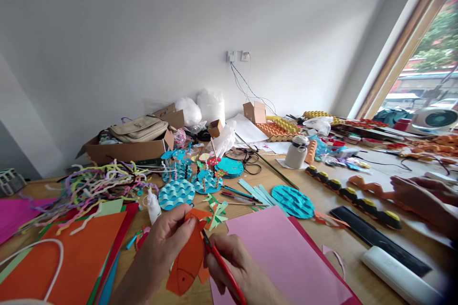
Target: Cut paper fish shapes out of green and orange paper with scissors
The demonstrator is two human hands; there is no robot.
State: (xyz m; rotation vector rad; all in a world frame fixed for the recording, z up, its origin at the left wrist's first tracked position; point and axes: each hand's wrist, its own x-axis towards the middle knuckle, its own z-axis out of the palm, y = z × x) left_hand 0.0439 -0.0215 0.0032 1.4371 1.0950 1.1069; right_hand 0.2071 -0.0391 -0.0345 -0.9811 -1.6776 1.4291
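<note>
My left hand [162, 243] pinches an orange paper cutout [186, 259] with a fish shape drawn on it, thumb and fingers closed on its upper edge. My right hand [236, 271] is wrapped round red-handled scissors [223, 267], their blades meeting the orange paper near its top. Both hands hover low over the wooden table [322, 200], beside a pink paper sheet [282, 252].
Orange and coloured paper sheets [75, 257] lie at left with a pile of pipe cleaners [89, 186]. Blue wave discs [177, 194], a glue bottle [153, 206], a black ruler [379, 238] and a white tube [397, 276] crowd the table. Another person's hands [422, 198] work at right.
</note>
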